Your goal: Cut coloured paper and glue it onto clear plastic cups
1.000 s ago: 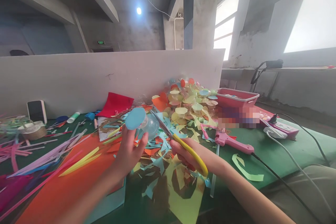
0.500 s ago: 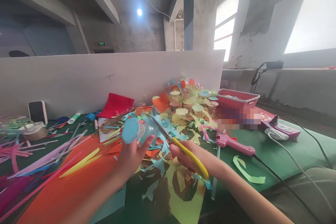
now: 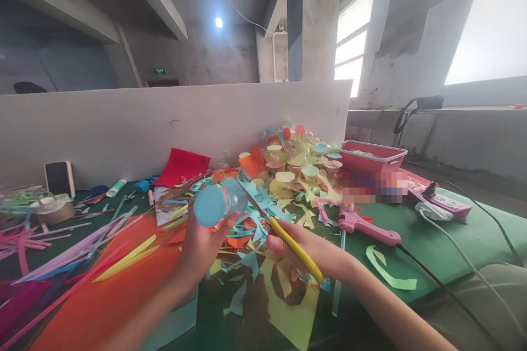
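My left hand (image 3: 201,244) is closed round a small clear plastic piece, like a cut bottle top, with a round blue paper disc (image 3: 209,206) on its end facing me. In my right hand (image 3: 294,244) is a pair of yellow-handled scissors (image 3: 294,247), blades pointing up and left beside the plastic piece. The blades look closed together. Below and behind both hands lie blue paper scraps (image 3: 257,219) and a yellow-green paper sheet (image 3: 296,312) with a hole cut in it.
A heap of paper-capped plastic pieces (image 3: 286,176) stands behind. To the right are a pink glue gun (image 3: 370,226), a red basket (image 3: 373,160) and a power strip (image 3: 447,205) with cables. Orange paper (image 3: 111,285) and coloured strips (image 3: 74,252) lie left; a white board (image 3: 123,131) stands behind.
My left hand has turned the plastic piece slightly, so the blue disc faces me more fully. The scissors stay close beside it, with hardly any shift.
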A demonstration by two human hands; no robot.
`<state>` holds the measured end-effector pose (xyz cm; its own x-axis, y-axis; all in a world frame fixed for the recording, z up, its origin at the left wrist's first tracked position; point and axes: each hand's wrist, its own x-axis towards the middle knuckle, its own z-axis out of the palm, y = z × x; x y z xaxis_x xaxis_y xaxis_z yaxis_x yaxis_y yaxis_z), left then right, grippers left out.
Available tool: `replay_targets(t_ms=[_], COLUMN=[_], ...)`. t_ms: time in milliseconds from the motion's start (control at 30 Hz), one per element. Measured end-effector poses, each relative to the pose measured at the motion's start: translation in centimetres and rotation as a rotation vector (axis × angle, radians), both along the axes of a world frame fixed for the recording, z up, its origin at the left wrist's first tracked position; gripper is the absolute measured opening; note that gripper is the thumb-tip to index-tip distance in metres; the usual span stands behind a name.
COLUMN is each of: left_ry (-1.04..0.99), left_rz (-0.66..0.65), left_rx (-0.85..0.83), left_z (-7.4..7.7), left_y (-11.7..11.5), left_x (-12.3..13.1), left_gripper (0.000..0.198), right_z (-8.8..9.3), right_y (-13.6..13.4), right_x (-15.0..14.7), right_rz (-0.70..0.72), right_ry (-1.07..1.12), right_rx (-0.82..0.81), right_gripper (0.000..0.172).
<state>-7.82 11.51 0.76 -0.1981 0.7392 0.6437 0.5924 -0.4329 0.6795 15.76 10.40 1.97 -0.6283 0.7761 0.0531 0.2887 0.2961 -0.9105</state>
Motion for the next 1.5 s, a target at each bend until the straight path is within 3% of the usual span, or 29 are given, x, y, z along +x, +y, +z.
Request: replay_targets(t_ms=[200,400,767,1133,1500], left_ry=[0.047,0.017,0.006,0.032,0.065], left_rz=[0.012,0.009,-0.06,0.004,-0.032], left_rx=[0.048,0.046,0.013,0.014,0.048], left_z=[0.25,0.5,0.22,0.19,0.39], left_y=[-0.11,-0.18,-0.18,0.05,0.11], left_x=[0.02,0.32,0.22,0.12,-0.2], left_gripper=[0.055,0.059,0.051,0.051,0.052], right_z=[-0.07,-0.39,-0.69,-0.55,-0.73], right_y=[0.05,0.08,0.17,0.28,0.5], right_x=[-0.33,-0.54,-0.51,-0.39,0.01], right_rz=[-0.033,-0.079,-0.094,-0.116,-0.007], right_ry=[0.016,0.019,0.001,-0.009,0.008], right_rx=[-0.063,-0.018,-0.045,-0.047,0.023], right_gripper=[0.057,0.052,0.059,0.055,0.057])
